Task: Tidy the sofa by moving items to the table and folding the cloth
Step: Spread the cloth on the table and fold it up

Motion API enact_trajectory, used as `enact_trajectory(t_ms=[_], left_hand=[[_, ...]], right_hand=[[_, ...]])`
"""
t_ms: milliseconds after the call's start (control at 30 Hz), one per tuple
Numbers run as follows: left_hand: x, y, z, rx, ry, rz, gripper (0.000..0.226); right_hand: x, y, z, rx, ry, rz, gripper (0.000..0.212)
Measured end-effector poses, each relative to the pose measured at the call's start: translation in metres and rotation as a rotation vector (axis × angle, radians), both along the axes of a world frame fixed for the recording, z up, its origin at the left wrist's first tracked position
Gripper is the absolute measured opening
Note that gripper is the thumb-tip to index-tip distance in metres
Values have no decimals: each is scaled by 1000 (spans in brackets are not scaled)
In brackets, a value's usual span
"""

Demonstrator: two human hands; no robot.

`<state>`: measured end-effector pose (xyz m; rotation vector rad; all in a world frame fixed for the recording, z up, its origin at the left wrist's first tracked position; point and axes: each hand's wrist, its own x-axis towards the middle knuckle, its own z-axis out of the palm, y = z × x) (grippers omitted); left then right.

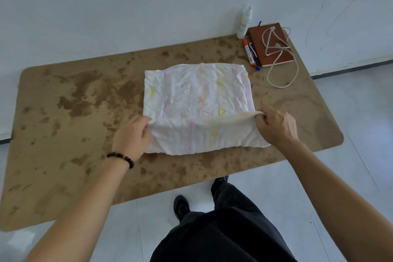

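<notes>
Pinching the cloth (197,91) — left grip (131,136), right grip (276,125), palms down, arms outstretched.

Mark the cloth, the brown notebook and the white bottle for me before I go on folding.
cloth (197,95), head view, middle of its flat upper layer.
brown notebook (272,39), head view, bare patch of its cover.
white bottle (244,22), head view, middle of its body.

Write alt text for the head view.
A person's left hand and right hand each pinch one end of a fold in a white cloth on a mottled brown table. Its far right corner holds a bottle, two markers, a notebook and a cord.
</notes>
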<state>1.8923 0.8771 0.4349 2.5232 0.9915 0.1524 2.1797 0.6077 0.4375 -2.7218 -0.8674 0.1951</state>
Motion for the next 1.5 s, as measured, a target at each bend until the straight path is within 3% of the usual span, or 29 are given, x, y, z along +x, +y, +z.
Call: enact_trajectory(t_ms=[300, 500, 600, 667, 733, 800, 867, 1000, 1167, 1367, 1433, 1500], left_hand=[[127, 129, -38, -77, 245, 155, 30], [187, 176, -61, -12, 291, 194, 28], [204, 181, -71, 39, 247, 313, 38], [205, 168, -77, 110, 224, 370, 55], [201, 139, -87, 176, 216, 252, 66], [193, 104, -103, 180, 314, -7, 70], [176, 87, -127, 149, 423, -91, 72], [133, 101, -156, -11, 519, 249, 74], [118, 81, -152, -42, 452, 380, 65], [86, 45, -135, -98, 330, 954, 68], [109, 31, -129, -20, 260, 811, 69], [147, 19, -129, 101, 225, 416, 68]], right_hand=[[143, 126, -39, -116, 15, 103, 26], [201, 179, -70, -152, 37, 160, 27], [207, 189, -78, -78, 71, 104, 28], [194, 187, -85, -61, 42, 122, 45], [164, 178, -95, -48, -22, 223, 60], [127, 165, -111, -95, -28, 383, 63], [104, 147, -133, -163, 9, 497, 66], [106, 136, -162, -229, 26, 416, 74], [107, 139, -161, -244, 8, 414, 74], [94, 144, -151, -266, 25, 366, 70], [75, 147, -149, -181, 0, 298, 66], [53, 142, -150, -131, -22, 310, 66]])
